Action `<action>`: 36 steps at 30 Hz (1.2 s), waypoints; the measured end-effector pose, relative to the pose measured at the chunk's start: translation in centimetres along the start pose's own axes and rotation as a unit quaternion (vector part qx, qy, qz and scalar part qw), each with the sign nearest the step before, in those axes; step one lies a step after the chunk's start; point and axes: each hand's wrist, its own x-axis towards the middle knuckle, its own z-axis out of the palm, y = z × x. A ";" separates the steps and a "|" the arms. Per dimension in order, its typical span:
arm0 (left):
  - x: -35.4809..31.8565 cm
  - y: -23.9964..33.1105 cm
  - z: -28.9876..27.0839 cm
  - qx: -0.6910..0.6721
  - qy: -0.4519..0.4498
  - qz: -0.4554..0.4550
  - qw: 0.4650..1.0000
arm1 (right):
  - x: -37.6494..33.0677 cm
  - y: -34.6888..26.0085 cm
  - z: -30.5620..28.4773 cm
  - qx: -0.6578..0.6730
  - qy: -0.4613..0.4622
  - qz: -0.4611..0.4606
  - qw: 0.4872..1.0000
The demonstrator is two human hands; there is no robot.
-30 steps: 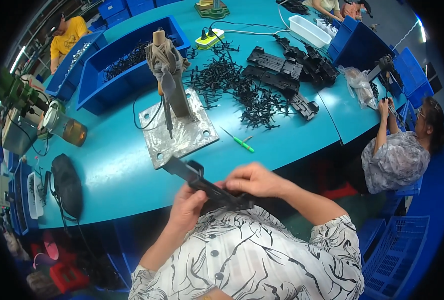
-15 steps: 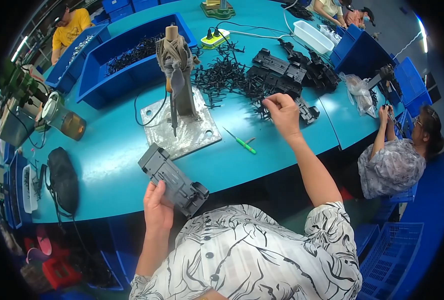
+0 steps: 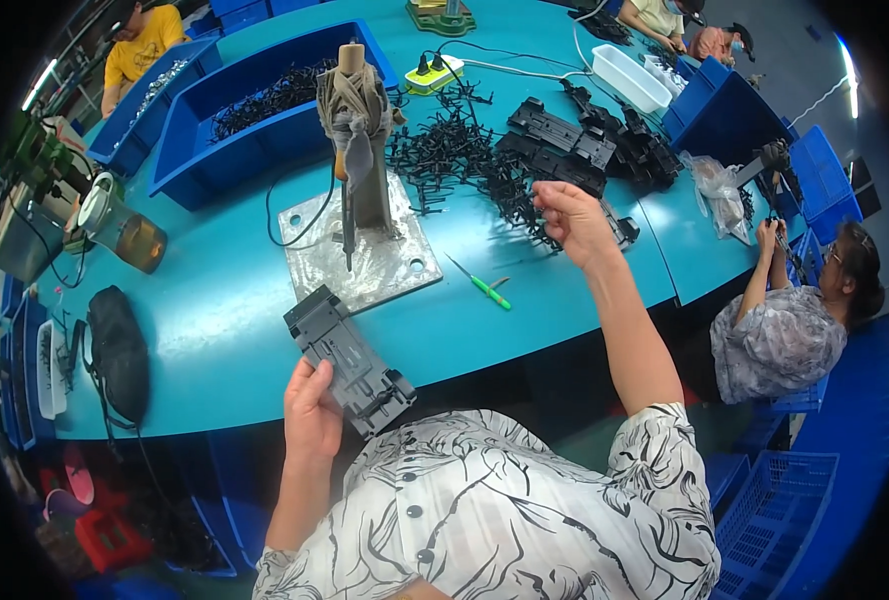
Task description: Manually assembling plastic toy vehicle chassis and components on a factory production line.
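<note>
Left hand grip: the left hand [image 3: 312, 412], low and left of centre, has its fingers curled tight around the lower edge of a long dark grey moulded plastic housing [image 3: 350, 358].
Housing position: it slants from the grip up toward the upper left, its far end over the near edge of the turquoise desk [image 3: 215, 300], the clipped end down by the patterned shirt.
Right hand grip: the right hand [image 3: 575, 218], right of centre in the upper half, has its fingertips drawn together; whether they pinch a small piece I cannot tell.
Beside the right hand: a heap of small black plastic clips [image 3: 460, 155] just left of it.
Further out: a square grey metal plate with a cloth-wrapped upright post [image 3: 357, 250] at centre; a green-handled screwdriver [image 3: 483, 287] between plate and right forearm.
Edges: a blue plastic bin [image 3: 255, 110] upper left; a seated person [image 3: 790, 335] at right.
</note>
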 end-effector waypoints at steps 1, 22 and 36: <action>0.2 -0.1 -0.2 0.002 -0.005 -0.002 1.000 | 0.0 -0.4 0.3 -0.037 -0.010 -0.025 0.999; 0.3 0.2 -0.1 0.001 -0.005 -0.011 1.000 | 0.8 -0.8 0.4 0.086 -0.097 -0.010 0.992; 0.2 0.0 -0.3 -0.003 0.008 -0.007 1.000 | 0.8 -0.2 2.1 -0.114 -0.035 -0.056 0.991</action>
